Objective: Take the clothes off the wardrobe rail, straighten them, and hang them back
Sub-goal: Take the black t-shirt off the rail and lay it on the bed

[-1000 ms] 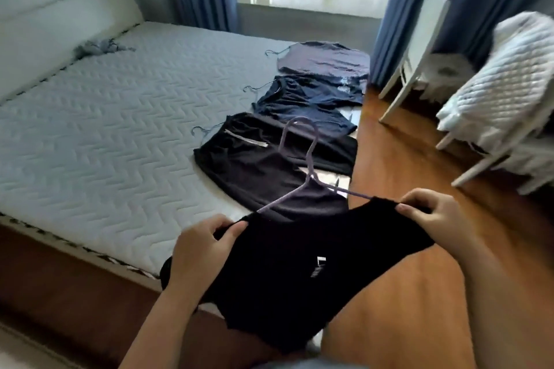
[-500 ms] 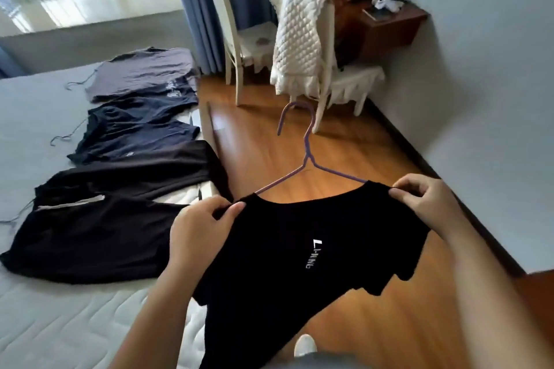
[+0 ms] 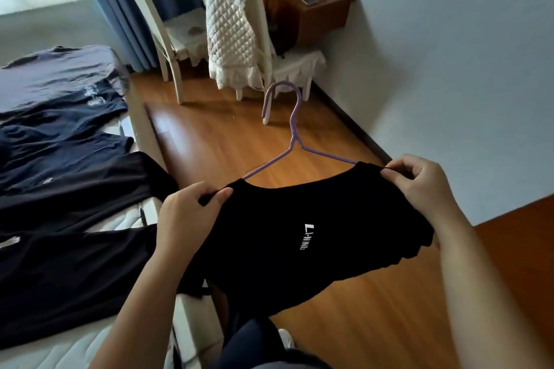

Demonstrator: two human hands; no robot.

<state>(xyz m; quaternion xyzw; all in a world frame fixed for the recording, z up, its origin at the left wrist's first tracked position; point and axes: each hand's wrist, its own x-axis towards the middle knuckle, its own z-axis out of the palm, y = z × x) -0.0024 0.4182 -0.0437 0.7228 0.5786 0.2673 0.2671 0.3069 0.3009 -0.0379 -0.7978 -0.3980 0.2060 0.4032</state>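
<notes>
Only one view is given, a head-cam. It's worn just beside the bed (image 3: 75,350), pointed forward and steeply down. The bed is kept along the left edge, and the left hand (image 3: 192,213) and right hand (image 3: 419,186) are caught close up, just right of the bed.

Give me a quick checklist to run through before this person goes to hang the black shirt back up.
1. Grip on one side: ok, the left hand pinches one shoulder of the black shirt.
2. Grip on the other side: ok, the right hand pinches the other shoulder.
3. Hanger in place: ok, the purple hanger sits inside the shirt, with its hook out through the neck.
4. Shirt smoothed all over: cannot tell, its lower part hangs towards the person and is partly hidden.
5. Space on the wardrobe rail: cannot tell, none in view.
6. Other clothes done: not ok, dark shirts lie on the bed.
</notes>
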